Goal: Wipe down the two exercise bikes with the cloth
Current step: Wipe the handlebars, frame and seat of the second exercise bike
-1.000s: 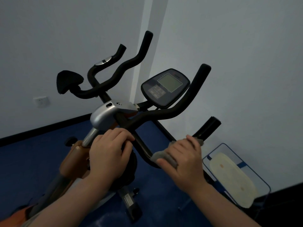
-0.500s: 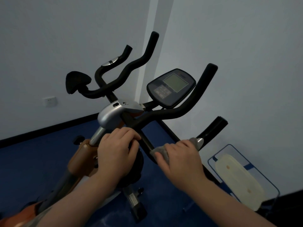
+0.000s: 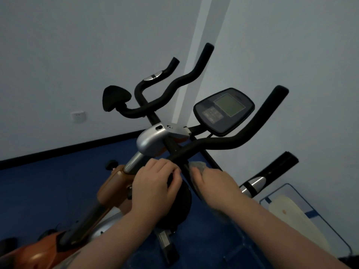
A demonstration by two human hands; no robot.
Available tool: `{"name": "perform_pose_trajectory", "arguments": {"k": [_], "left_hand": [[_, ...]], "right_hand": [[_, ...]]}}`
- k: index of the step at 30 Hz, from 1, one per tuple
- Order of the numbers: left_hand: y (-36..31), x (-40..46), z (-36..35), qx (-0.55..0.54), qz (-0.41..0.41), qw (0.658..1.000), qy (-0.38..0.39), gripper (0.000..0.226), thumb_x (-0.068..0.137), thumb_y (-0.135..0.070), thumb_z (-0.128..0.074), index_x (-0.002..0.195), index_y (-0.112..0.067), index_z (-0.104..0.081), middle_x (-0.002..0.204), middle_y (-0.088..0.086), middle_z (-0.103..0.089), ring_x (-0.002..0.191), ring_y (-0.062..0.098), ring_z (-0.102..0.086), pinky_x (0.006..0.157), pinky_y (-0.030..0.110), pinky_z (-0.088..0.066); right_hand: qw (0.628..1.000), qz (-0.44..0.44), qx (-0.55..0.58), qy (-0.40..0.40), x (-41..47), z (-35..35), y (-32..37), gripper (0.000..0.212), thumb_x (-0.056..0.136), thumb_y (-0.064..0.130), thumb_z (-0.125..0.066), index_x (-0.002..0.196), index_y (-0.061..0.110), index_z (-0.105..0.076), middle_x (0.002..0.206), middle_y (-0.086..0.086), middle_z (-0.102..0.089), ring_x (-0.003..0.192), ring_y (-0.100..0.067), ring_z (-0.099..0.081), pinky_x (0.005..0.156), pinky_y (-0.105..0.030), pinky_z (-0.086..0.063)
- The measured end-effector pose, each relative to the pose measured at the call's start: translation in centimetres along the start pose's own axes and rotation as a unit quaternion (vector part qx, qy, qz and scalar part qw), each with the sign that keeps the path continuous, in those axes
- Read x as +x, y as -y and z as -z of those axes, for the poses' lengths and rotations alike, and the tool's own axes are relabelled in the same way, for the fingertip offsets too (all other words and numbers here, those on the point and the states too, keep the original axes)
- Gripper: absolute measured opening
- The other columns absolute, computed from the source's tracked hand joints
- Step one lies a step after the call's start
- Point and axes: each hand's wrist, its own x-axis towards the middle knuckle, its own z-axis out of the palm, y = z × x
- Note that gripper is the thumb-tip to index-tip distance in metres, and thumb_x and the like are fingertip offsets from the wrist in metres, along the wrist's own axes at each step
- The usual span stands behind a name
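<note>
Both forearms rise from the bottom edge toward frame centre. The left hand (image 3: 155,183) has curled fingers gripping; the right hand (image 3: 214,184), just beside it, grips too.

Pale wall (image 3: 77,45) on the left, meeting a second pale wall (image 3: 310,55) at a corner behind, with a lighter vertical strip (image 3: 191,55) running down that corner. 1 white wall socket (image 3: 78,116) low on the left wall. Black skirting strip (image 3: 68,148) along the base of that wall. Dark blue floor (image 3: 48,191) below. At lower right, a clear tray with a blue rim (image 3: 318,216) leans near the right wall, and a cream oval pad (image 3: 291,212) with 1 small orange spot lies in it.
</note>
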Motion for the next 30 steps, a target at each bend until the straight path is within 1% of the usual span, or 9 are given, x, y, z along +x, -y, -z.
{"name": "perform_pose_trajectory", "arguments": {"k": [3, 5, 11, 13, 16, 19, 21, 25, 30], "left_hand": [[0.1, -0.2, -0.1, -0.014, 0.001, 1.000, -0.001, 0.019, 0.090, -0.028, -0.050, 0.078, -0.023, -0.063, 0.079, -0.013, -0.059, 0.075, 0.006, -0.051, 0.061, 0.029, -0.045], [0.1, -0.1, -0.2, -0.019, 0.004, 1.000, -0.005, 0.018, 0.090, -0.028, -0.050, 0.078, -0.024, -0.062, 0.079, -0.014, -0.058, 0.074, 0.004, -0.049, 0.060, 0.028, -0.044], [0.2, 0.1, -0.1, -0.018, 0.004, 1.000, -0.001, 0.020, 0.089, -0.027, -0.050, 0.078, -0.021, -0.064, 0.079, -0.009, -0.060, 0.074, 0.010, -0.052, 0.062, 0.033, -0.046], [0.1, 0.0, 0.2, -0.017, 0.003, 1.000, 0.005, 0.020, 0.090, -0.027, -0.049, 0.079, -0.021, -0.065, 0.080, -0.009, -0.061, 0.075, 0.010, -0.053, 0.062, 0.034, -0.047], [0.1, -0.2, 0.4, -0.024, 0.004, 1.000, 0.015, 0.020, 0.090, -0.028, -0.048, 0.081, -0.022, -0.065, 0.082, -0.011, -0.061, 0.077, 0.009, -0.054, 0.064, 0.033, -0.047], [0.1, -0.2, 0.4, -0.022, 0.002, 1.000, 0.018, 0.019, 0.090, -0.027, -0.048, 0.083, -0.025, -0.065, 0.083, -0.013, -0.061, 0.077, 0.007, -0.054, 0.065, 0.032, -0.046], [0.0, -0.1, 0.4, -0.027, 0.001, 1.000, 0.013, 0.018, 0.089, -0.027, -0.048, 0.083, -0.024, -0.065, 0.082, -0.013, -0.061, 0.077, 0.008, -0.054, 0.065, 0.032, -0.046], [0.2, 0.0, 0.2, -0.025, 0.007, 1.000, 0.006, 0.020, 0.088, -0.026, -0.048, 0.081, -0.022, -0.065, 0.080, -0.010, -0.061, 0.076, 0.011, -0.055, 0.064, 0.036, -0.046], [0.2, -0.4, 0.1, -0.028, 0.006, 0.999, 0.020, 0.020, 0.089, -0.027, -0.047, 0.082, -0.022, -0.065, 0.081, -0.010, -0.062, 0.077, 0.011, -0.055, 0.064, 0.036, -0.046]], "right_hand": [[0.997, -0.010, 0.081, -0.010, -2.9, -0.9, -0.7, 0.026, 0.103, 0.033, -0.031, 0.127, 0.025, -0.036, 0.100, 0.001, -0.059, 0.075, -0.018, -0.057, 0.064, -0.032, -0.046], [0.996, -0.043, 0.080, -0.020, -3.6, -1.3, -0.7, 0.031, 0.102, 0.045, -0.022, 0.116, 0.025, -0.041, 0.084, 0.006, -0.058, 0.068, -0.014, -0.056, 0.059, -0.031, -0.044], [1.000, -0.003, -0.008, 0.023, 2.2, 0.4, 0.3, 0.026, 0.098, 0.012, -0.039, 0.123, 0.007, -0.039, 0.114, -0.016, -0.055, 0.092, -0.031, -0.059, 0.064, -0.035, -0.040], [1.000, 0.001, -0.003, 0.029, 2.0, 0.7, 0.4, 0.026, 0.099, 0.014, -0.038, 0.124, 0.007, -0.038, 0.115, -0.017, -0.054, 0.092, -0.031, -0.059, 0.064, -0.035, -0.040], [0.998, 0.000, 0.055, 0.030, -1.5, 0.2, -0.7, 0.032, 0.103, 0.035, -0.027, 0.128, 0.019, -0.039, 0.109, -0.007, -0.060, 0.086, -0.024, -0.059, 0.069, -0.035, -0.046], [0.998, 0.015, 0.056, 0.029, -4.4, -0.1, -1.6, 0.030, 0.103, 0.045, -0.021, 0.116, 0.028, -0.043, 0.098, 0.006, -0.056, 0.080, -0.016, -0.057, 0.066, -0.033, -0.037], [0.999, 0.018, 0.039, 0.030, -3.7, 0.5, -1.5, 0.029, 0.104, 0.040, -0.023, 0.121, 0.025, -0.041, 0.102, 0.003, -0.053, 0.082, -0.019, -0.057, 0.064, -0.033, -0.038], [0.998, 0.024, 0.024, 0.047, 0.6, 1.0, 0.0, 0.034, 0.101, 0.017, -0.037, 0.134, 0.010, -0.033, 0.132, -0.016, -0.045, 0.099, -0.032, -0.057, 0.076, -0.040, -0.050], [0.996, -0.027, 0.069, 0.050, -1.3, 0.1, -0.8, 0.040, 0.103, 0.042, -0.020, 0.130, 0.021, -0.040, 0.109, -0.006, -0.061, 0.087, -0.025, -0.061, 0.077, -0.043, -0.051]]}}
